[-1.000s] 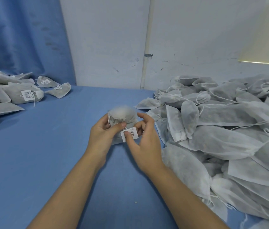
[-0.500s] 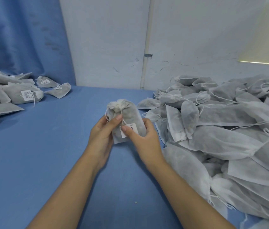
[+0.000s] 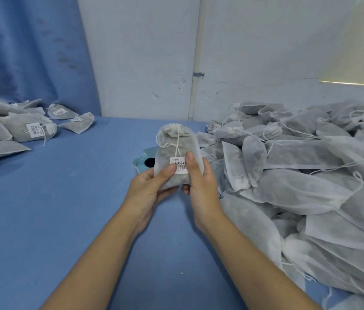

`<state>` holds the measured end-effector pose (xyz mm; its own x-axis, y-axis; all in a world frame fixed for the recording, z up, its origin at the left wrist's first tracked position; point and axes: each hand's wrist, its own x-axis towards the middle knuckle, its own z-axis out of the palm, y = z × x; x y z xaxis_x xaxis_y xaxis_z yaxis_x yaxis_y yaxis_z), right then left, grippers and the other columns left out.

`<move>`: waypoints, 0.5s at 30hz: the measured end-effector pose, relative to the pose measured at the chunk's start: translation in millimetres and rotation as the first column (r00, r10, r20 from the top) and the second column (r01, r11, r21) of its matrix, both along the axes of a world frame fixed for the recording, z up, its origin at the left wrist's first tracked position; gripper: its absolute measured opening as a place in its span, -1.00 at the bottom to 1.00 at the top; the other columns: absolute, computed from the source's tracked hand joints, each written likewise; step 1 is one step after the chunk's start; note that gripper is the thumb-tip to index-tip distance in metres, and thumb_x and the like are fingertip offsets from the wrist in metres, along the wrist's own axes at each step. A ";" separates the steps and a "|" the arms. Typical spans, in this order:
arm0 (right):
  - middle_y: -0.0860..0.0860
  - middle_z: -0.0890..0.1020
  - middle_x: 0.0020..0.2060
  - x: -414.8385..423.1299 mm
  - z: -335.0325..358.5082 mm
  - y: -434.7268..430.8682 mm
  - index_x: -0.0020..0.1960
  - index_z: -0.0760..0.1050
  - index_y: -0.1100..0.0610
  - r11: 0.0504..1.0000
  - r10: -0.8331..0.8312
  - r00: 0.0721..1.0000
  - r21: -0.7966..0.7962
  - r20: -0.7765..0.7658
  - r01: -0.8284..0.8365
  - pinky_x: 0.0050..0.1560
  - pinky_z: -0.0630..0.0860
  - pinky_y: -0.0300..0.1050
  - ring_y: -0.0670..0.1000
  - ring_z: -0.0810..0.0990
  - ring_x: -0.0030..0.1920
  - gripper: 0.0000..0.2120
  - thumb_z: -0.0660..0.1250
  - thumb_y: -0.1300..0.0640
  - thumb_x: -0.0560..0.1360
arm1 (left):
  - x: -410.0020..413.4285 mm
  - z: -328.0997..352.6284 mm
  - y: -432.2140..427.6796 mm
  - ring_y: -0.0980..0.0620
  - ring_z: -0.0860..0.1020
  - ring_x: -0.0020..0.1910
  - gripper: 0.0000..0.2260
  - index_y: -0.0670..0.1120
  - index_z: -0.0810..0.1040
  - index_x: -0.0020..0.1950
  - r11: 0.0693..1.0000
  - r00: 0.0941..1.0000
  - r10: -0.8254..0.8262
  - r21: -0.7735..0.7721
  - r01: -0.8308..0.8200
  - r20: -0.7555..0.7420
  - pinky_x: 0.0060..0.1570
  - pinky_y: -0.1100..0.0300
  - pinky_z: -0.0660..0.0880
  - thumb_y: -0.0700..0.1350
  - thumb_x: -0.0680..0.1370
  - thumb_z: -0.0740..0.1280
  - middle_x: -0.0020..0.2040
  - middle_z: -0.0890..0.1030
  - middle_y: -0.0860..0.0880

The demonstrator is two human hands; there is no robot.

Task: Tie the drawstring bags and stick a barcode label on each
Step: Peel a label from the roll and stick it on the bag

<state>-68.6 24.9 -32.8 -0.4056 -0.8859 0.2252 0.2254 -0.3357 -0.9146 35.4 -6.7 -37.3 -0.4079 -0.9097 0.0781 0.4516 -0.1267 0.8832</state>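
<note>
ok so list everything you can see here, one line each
held bag: one, white, tied, upright above table centre
barcode label: one, white, on held bag's front
bag pile: many, white, no labels visible, right side
labelled bags: several, white, far left
label roll: one, teal, behind held bag, partly hidden
table: one, blue
curtain: one, blue, back left
wall: white, behind
pipe: one, white, on wall
left hand: grips held bag
right hand: grips held bag, thumb on label
</note>
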 end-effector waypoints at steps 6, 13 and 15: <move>-0.06 0.62 -0.30 1.0 -1.1 1.5 -0.10 0.47 0.13 0.998 -0.051 0.997 0.019 -0.058 0.052 -0.35 0.44 -0.35 -0.18 0.55 -0.33 -0.83 0.32 0.03 0.55 | -3.9 4.7 3.5 0.09 0.66 -0.16 -0.68 0.02 0.70 -0.14 0.993 0.985 0.115 -0.016 -0.113 0.132 -0.33 0.30 0.54 0.22 0.31 0.40 -0.11 0.71 -0.01; 0.03 0.59 -0.32 8.4 -2.6 2.4 -0.12 0.47 0.20 0.992 -0.082 0.993 0.083 -0.084 0.089 -0.39 0.41 -0.30 -0.12 0.51 -0.38 -0.74 0.31 -0.01 0.55 | -16.0 3.3 11.2 0.11 0.41 -0.62 -0.46 -0.02 0.58 -0.24 0.938 0.908 0.323 -0.217 -0.270 0.266 -0.62 0.34 0.29 0.38 0.40 0.06 -0.52 0.53 0.00; 0.07 0.59 -0.30 8.8 -3.5 1.7 -0.08 0.49 0.28 0.987 -0.107 0.990 0.106 -0.095 0.117 -0.35 0.41 -0.25 -0.07 0.51 -0.34 -0.66 0.31 -0.04 0.55 | -15.1 2.5 10.3 0.11 0.39 -0.62 -0.47 -0.02 0.56 -0.26 0.935 0.908 0.319 -0.248 -0.255 0.272 -0.62 0.34 0.28 0.39 0.39 0.05 -0.54 0.50 0.00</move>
